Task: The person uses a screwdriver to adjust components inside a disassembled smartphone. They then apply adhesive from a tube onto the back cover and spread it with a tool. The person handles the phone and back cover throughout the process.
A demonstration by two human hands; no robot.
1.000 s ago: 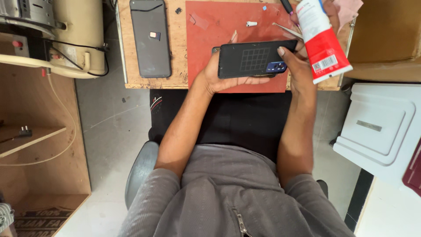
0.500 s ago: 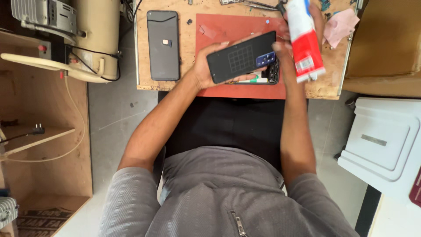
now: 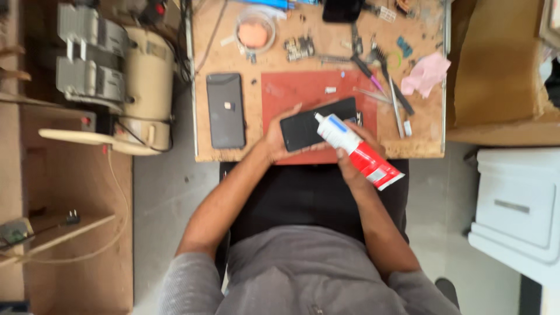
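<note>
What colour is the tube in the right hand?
The tube is white and red with a blue band, in the head view.

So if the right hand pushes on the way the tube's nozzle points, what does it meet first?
The dark phone held in the left hand. The right hand aims the tube up-left, its white nozzle already over the phone; whether they touch is unclear.

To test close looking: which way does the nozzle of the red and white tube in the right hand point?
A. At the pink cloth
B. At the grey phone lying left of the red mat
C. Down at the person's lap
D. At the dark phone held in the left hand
D: the tube in the right hand has its white nozzle end over the dark phone that the left hand holds above the red mat.
</note>
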